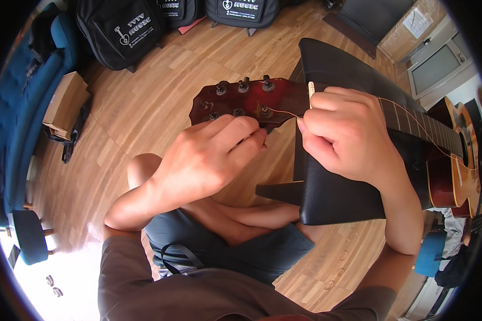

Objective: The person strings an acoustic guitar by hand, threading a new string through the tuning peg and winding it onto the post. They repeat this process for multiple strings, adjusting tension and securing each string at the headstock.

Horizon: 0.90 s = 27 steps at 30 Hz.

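A dark red guitar headstock with several metal tuning posts lies in front of me. One end of a thin copper-coloured string is at the near-row post closest to the pale nut. Beside the nut, my right hand pinches this string between thumb and curled fingers. The string's loose length arcs over the fretboard toward the guitar's body. At the headstock's near edge, my left hand closes on a tuning peg, mostly hidden by its fingers.
The guitar's neck rests across a black padded bench. Black bags stand on the wooden floor at the back. A blue sofa and a cardboard box are at left, with a wrapped carton at far right.
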### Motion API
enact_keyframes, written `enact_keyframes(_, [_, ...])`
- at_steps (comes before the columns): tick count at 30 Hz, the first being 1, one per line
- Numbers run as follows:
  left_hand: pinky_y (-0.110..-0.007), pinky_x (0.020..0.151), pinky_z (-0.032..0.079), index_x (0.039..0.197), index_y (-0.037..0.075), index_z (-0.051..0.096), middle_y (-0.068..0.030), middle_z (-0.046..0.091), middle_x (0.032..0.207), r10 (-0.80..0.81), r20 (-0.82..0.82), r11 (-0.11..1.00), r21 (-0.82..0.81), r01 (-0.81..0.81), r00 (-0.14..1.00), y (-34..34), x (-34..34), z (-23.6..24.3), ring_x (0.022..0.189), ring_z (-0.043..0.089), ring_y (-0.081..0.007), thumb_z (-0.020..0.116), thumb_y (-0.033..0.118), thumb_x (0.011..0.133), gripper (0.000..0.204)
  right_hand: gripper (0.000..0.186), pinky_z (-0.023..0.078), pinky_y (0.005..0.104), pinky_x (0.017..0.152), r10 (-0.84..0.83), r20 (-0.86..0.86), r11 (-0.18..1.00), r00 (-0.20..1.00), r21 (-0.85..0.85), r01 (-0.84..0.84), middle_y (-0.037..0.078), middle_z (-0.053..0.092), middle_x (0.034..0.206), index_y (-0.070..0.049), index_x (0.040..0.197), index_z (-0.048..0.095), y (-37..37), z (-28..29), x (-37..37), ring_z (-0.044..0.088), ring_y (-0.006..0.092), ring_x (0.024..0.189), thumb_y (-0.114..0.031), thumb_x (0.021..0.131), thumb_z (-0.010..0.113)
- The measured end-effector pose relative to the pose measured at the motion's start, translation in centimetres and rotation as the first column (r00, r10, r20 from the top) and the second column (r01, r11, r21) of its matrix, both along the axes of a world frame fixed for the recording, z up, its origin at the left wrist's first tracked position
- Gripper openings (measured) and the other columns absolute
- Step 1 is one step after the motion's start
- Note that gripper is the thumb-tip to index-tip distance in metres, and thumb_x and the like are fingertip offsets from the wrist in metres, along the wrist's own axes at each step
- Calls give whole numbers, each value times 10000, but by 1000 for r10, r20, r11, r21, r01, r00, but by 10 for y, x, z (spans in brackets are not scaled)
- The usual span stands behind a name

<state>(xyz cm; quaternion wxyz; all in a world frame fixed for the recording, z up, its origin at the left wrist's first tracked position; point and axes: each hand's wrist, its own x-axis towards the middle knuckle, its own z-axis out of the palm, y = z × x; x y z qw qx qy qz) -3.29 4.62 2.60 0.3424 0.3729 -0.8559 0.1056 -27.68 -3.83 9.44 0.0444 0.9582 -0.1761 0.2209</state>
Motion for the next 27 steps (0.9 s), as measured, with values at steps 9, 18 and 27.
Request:
enact_keyframes(9, [-356,596,536,1046,55,734,-65,678,918,47,-186,977,-197,-85,981,-9,-14,-32,737,666,-230,892,31,747,339,192,465,411,557,16,4,1000,1000,-2,-16,60,505,680,-80,669,559,0,0,1,573,277,656,-83,713,746])
enact_keyframes(18, [-370,706,582,1125,51,750,-57,697,921,37,-91,999,20,-35,995,-1,-9,-10,838,685,-251,852,3,763,379,183,461,413,550,4,6,1000,1000,-3,-4,57,508,677,-80,661,565,-1,0,0,568,276,651,-90,711,741])
enact_keyframes(27, [-372,697,584,1079,40,747,-81,694,1022,15,-98,1000,14,-13,995,-3,-1,-12,827,692,-259,911,45,745,373,179,465,413,557,-6,-6,1000,1000,-3,6,54,513,677,-81,660,570,0,0,-1,573,273,655,-95,714,739])
